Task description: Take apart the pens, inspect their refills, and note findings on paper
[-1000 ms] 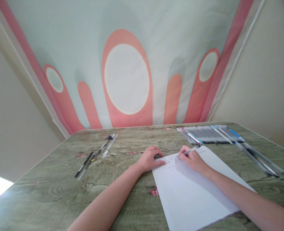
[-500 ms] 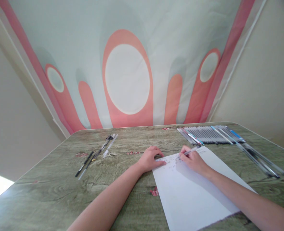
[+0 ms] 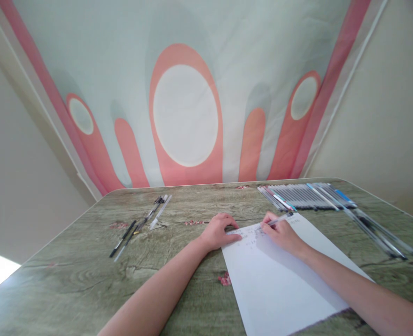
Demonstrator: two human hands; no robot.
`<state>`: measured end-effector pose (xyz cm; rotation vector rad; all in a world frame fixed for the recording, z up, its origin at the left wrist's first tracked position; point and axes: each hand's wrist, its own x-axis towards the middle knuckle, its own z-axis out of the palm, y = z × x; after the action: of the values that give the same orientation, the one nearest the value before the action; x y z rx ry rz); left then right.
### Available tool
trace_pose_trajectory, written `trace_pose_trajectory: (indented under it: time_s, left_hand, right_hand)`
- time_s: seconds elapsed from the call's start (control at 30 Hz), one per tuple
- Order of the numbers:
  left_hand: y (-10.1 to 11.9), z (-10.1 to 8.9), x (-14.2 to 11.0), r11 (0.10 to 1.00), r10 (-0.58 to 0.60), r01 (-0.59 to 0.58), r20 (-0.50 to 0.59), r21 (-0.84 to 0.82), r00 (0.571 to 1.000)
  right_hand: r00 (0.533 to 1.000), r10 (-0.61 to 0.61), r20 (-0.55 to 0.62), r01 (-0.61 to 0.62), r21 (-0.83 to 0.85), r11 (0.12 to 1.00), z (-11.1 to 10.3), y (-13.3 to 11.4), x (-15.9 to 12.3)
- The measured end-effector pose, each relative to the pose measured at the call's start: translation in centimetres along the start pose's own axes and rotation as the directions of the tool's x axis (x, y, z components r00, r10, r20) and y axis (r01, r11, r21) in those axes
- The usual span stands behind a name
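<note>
A white sheet of paper lies at a slant on the wood-patterned table. Its top part carries several lines of small handwriting, too blurred to read. My right hand rests on the paper and grips a clear-barrelled pen, its dark end leaning up to the right and its tip down at the writing. My left hand lies at the sheet's upper left corner, thumb and fingers apart, the thumb on the paper. It holds nothing.
A row of many pens lies side by side at the back right. Several longer-looking pens lie slanted nearer on the right. On the left are loose pens and pen parts. A pink and grey patterned sheet hangs behind the table.
My right hand and the pen shift only very slightly over the writing. My left hand, the paper and the other pens keep their places.
</note>
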<state>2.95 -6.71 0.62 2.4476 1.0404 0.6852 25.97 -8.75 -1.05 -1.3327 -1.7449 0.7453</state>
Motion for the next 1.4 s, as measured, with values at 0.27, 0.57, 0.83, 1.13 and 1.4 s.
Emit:
trace_pose_trajectory:
  time_s: [0.27,0.57,0.83,1.13,1.4]
  left_hand:
    - [0.0,0.0,-0.1,1.000,0.002,-0.002,0.000,0.008,1.000]
    - [-0.2,0.1,-0.1,1.000,0.010,-0.009,-0.010,0.016,1.000]
    - [-0.2,0.2,-0.1,1.000,0.006,-0.006,-0.011,0.003,1.000]
    - [-0.1,0.2,-0.4,0.998,0.043,-0.042,-0.011,0.035,0.999]
    - [-0.7,0.5,-0.7,0.995,0.088,-0.087,-0.020,0.048,0.996]
  right_hand:
    - [1.000,-0.005,-0.007,0.005,-0.023,1.000,-0.1,-0.1,-0.1]
    - [1.000,-0.015,0.002,0.015,-0.016,1.000,-0.1,0.0,-0.1]
    - [0.992,0.082,-0.096,-0.079,0.039,0.996,-0.3,0.4,0.0]
    - [0.999,-0.001,-0.033,0.006,0.160,0.987,2.1,-2.7,1.9]
    - [0.972,0.209,-0.104,-0.131,0.498,0.857,4.1,-1.1,6.6]
